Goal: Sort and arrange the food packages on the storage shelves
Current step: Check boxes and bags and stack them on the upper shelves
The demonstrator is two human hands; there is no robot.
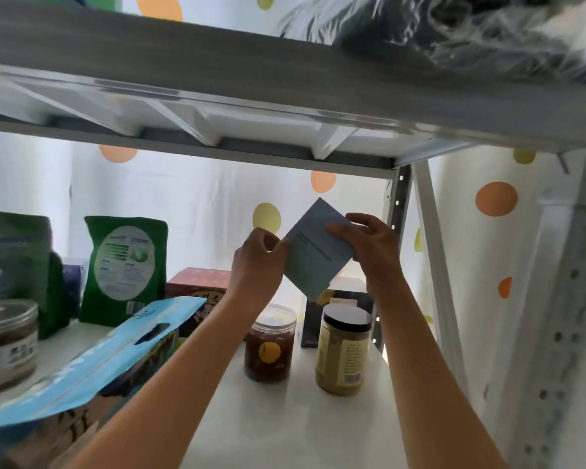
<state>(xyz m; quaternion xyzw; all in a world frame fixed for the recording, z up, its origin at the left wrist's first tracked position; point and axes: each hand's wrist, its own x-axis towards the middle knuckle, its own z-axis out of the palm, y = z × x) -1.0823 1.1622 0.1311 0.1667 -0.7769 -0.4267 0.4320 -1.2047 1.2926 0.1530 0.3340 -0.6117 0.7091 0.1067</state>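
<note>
Shelf (318,418), white, carrying jars and pouches. Grey-blue packet (318,252), held above the dark box at the back right, tilted corner-up like a diamond. Left hand (257,262) pinches its left corner; right hand (369,242) grips its right edge.

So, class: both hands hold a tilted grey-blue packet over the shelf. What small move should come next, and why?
Probably turn the packet upright and lower it toward the back of the shelf. The left hand and right hand pinch it by opposite edges, corner-down, above the dark box and two jars, so it cannot stand as held.
</note>
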